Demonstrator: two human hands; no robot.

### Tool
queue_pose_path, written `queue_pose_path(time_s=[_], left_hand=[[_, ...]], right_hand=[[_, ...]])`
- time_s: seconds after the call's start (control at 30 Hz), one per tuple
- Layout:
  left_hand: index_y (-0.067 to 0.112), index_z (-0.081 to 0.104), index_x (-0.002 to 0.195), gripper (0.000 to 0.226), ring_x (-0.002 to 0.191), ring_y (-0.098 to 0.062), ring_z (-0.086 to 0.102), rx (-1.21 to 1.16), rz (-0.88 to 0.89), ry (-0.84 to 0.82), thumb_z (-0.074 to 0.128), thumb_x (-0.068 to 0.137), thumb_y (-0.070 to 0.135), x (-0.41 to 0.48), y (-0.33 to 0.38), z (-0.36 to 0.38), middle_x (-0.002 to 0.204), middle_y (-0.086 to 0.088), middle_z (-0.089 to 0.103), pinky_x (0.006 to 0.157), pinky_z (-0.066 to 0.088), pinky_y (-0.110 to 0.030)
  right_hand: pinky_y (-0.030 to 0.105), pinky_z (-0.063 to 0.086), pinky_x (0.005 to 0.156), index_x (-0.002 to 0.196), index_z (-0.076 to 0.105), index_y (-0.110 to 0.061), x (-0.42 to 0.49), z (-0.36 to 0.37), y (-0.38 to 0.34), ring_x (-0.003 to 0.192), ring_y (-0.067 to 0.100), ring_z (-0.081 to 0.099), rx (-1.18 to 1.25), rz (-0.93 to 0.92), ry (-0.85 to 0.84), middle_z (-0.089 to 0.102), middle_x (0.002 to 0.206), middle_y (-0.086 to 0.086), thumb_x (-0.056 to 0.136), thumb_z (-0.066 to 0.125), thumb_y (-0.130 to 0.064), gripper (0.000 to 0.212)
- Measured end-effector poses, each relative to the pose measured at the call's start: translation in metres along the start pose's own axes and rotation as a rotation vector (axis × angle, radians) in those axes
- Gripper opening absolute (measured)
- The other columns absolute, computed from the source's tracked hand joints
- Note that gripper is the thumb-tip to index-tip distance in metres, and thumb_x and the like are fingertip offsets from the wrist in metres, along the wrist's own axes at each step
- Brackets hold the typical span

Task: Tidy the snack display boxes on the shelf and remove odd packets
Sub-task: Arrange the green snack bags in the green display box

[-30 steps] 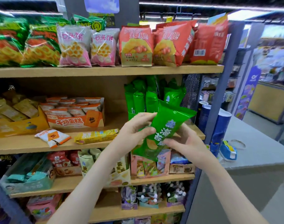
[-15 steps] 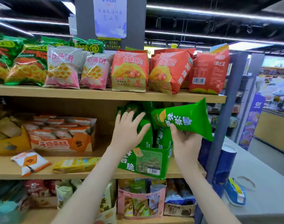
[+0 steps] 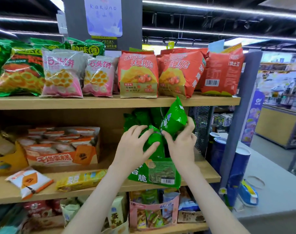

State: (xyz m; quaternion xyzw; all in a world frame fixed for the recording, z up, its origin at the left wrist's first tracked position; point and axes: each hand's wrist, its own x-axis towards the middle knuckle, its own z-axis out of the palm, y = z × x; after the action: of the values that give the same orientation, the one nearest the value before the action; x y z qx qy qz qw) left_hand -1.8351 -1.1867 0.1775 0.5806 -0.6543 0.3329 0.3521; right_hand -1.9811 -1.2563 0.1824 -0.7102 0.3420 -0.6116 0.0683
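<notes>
- The right hand [image 3: 181, 144] grips the green packet [image 3: 175, 119] by its lower half, thumb in front and fingers curled behind.
- The packet stands almost upright, top corner near the edge of the shelf above and lower end among the standing packets [image 3: 138, 117] in the green display box [image 3: 160, 174].
- The left hand [image 3: 133, 147] holds nothing; its spread fingers press the standing packets leftward, which looks like making a gap.
- Half a second ago the packet lay nearly level, pointing right, above the box; a second ago both hands held it out in front of the shelf.
- So it has turned and dropped towards its slot; this return is probably nearly finished.
- Outward, a white-and-orange packet [image 3: 30, 182] and a yellow packet [image 3: 81, 179] lie loose on the middle shelf [image 3: 202, 173], likely strays not yet handled.
</notes>
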Motion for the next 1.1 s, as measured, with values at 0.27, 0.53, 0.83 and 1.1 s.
queue_pose_path(time_s=[0.27,0.53,0.83,1.1], left_hand=[[0.011,0.067,0.117,0.062,0.114,-0.032,0.059,0.03,0.026,0.017,0.031,0.099,0.059,-0.003,-0.001,0.002,0.119,-0.01,0.065,0.091,0.049,-0.043],[0.009,0.07,0.11,0.062,0.108,-0.032,0.064,0.091,0.136,0.081,0.033,0.099,0.057,0.001,-0.006,0.0,0.113,-0.012,0.069,0.086,0.053,-0.041],[0.007,0.069,0.114,0.059,0.11,-0.031,0.064,0.118,0.162,0.104,0.037,0.099,0.055,-0.001,-0.009,0.002,0.115,-0.012,0.069,0.089,0.053,-0.04],[0.009,0.069,0.113,0.057,0.112,-0.032,0.063,0.083,0.085,0.094,0.034,0.101,0.053,0.0,-0.005,0.008,0.115,-0.011,0.068,0.091,0.051,-0.041]], right_hand=[[0.037,0.024,0.111,0.148,0.027,-0.021,-0.001,-0.01,0.009,0.141,0.021,0.029,-0.138,-0.408,-0.004,0.029,0.155,0.005,0.099,0.042,-0.023,0.05],[0.043,0.029,0.103,0.13,0.047,-0.022,0.01,-0.015,0.013,0.122,0.015,0.043,-0.156,-0.444,-0.009,0.053,0.132,0.005,0.093,0.053,-0.022,0.038],[0.052,0.013,0.11,0.133,0.054,-0.024,-0.002,-0.004,0.026,0.126,0.02,0.047,-0.521,-0.428,-0.014,0.061,0.129,-0.003,0.093,0.046,-0.023,0.041],[0.057,-0.005,0.114,0.12,0.065,-0.015,0.017,0.013,0.026,0.133,0.034,0.042,-0.738,-0.358,-0.104,0.065,0.121,0.005,0.069,0.068,-0.008,0.051]])
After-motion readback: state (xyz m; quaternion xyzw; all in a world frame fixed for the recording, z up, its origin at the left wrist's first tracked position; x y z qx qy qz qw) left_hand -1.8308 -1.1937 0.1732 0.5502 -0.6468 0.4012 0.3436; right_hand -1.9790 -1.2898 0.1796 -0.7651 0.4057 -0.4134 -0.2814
